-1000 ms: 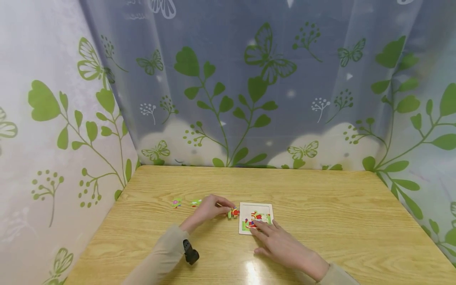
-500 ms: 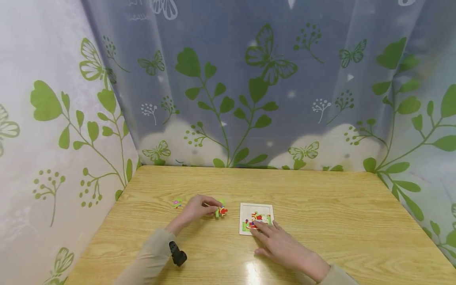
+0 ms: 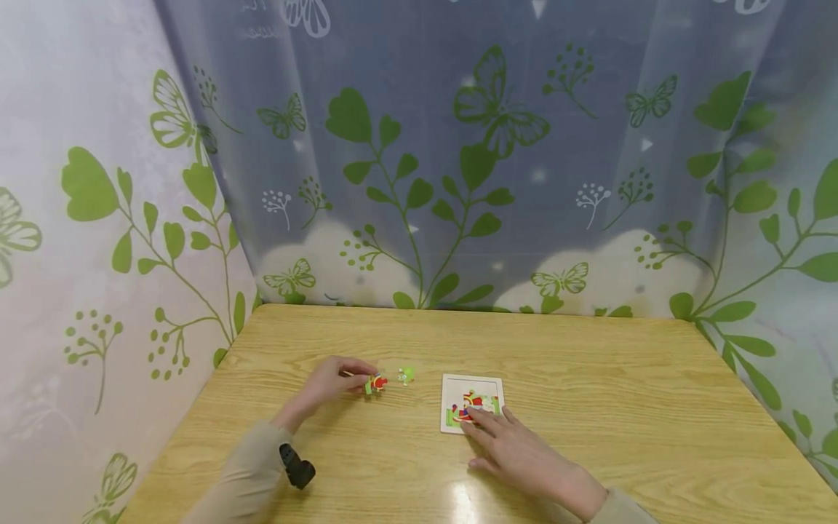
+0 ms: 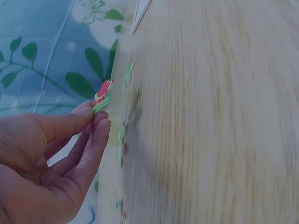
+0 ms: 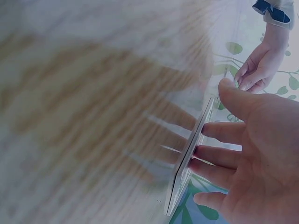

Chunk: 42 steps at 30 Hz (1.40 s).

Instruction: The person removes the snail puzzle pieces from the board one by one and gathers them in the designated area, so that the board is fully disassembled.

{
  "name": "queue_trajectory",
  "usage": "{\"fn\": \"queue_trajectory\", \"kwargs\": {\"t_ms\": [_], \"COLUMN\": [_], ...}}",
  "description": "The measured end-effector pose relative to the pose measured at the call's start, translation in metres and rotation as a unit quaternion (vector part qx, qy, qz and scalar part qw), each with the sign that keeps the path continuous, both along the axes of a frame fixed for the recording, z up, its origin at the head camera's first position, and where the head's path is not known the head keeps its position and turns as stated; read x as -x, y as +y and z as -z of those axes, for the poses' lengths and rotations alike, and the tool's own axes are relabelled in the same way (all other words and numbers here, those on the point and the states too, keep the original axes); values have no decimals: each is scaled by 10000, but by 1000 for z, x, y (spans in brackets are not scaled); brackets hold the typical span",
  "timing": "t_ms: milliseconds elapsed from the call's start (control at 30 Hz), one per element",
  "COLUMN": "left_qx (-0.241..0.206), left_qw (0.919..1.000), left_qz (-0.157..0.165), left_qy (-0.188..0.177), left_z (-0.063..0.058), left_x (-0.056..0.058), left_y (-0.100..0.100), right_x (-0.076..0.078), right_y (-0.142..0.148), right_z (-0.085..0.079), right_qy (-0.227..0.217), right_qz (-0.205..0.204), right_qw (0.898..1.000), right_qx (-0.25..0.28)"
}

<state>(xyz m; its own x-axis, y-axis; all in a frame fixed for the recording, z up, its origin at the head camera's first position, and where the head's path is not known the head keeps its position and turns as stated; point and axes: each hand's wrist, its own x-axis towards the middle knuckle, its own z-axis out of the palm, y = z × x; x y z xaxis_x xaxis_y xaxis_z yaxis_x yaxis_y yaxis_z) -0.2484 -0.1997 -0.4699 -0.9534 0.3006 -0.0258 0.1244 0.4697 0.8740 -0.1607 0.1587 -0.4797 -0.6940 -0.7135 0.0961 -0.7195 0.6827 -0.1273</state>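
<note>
Above the left part of the table, my left hand [image 3: 332, 383] pinches a red and green jigsaw piece [image 3: 376, 383] between thumb and fingertips. The left wrist view shows this puzzle piece [image 4: 103, 95] held off the table. My right hand [image 3: 520, 450] lies with spread fingers on the lower right of a square puzzle board [image 3: 455, 387]. Coloured pieces fill part of the board's lower area, and the fingers cover some of them. In the right wrist view, fairly straight fingertips touch the board [image 5: 186, 161]. A loose green and white piece [image 3: 406, 375] lies between the left hand and the board.
More loose puzzle pieces [image 4: 122, 144] lie along the table in the left wrist view, blurred; the left hand hides them in the head view. A patterned curtain [image 3: 419, 160] stands behind the wooden table [image 3: 589, 378]. A black wrist device [image 3: 297, 467] is on the left sleeve.
My left hand has moved left with the held piece, away from the board. A green and white piece now lies uncovered where that hand passed. The right hand has stayed on the board.
</note>
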Motion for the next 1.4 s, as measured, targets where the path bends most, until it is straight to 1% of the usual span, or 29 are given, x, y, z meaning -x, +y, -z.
{"fn": "queue_trajectory", "kwargs": {"t_ms": [100,133,200,400,533,700,767,867,1067,1133,1267,1400], "left_qx": [51,63,49,100,235,257,260,406,707,795,1018,1098], "left_qw": [9999,9998,9996,9988,9984,9990,9990,9984,9961,9956,9936,9923], "left_qz": [-159,-163,-273,-486,-507,-362,-338,-360,-490,-477,-445,-484], "left_qy": [9,36,-21,-8,40,-73,-120,-140,-181,-103,191,307], "left_z": [-2,-3,-4,-4,-2,1,3,5,8,9,11,13], "left_x": [-2,-2,-3,-5,-9,-13,-16,-18,-19,-19,-19,-19], "left_y": [-10,-14,-21,-44,-58,-70,-73,-78,-81,-82,-82,-80], "right_x": [0,0,0,-1,-1,-1,-1,-1,-2,-1,-1,-1], "right_y": [0,0,0,0,-1,-1,-1,0,0,0,0,0], "right_z": [0,0,-1,-3,-3,-3,-3,-4,-3,-3,-3,-4], "right_qy": [-2,-2,-25,-127,-126,-156,-167,-163,-127,-144,-165,-177], "right_qz": [1,2,17,60,47,59,47,21,-9,2,26,28], "right_qw": [10000,10000,10000,9999,9999,9999,9998,9998,9999,9999,9998,9998], "right_qx": [10,9,9,14,5,4,24,57,95,94,75,64]}}
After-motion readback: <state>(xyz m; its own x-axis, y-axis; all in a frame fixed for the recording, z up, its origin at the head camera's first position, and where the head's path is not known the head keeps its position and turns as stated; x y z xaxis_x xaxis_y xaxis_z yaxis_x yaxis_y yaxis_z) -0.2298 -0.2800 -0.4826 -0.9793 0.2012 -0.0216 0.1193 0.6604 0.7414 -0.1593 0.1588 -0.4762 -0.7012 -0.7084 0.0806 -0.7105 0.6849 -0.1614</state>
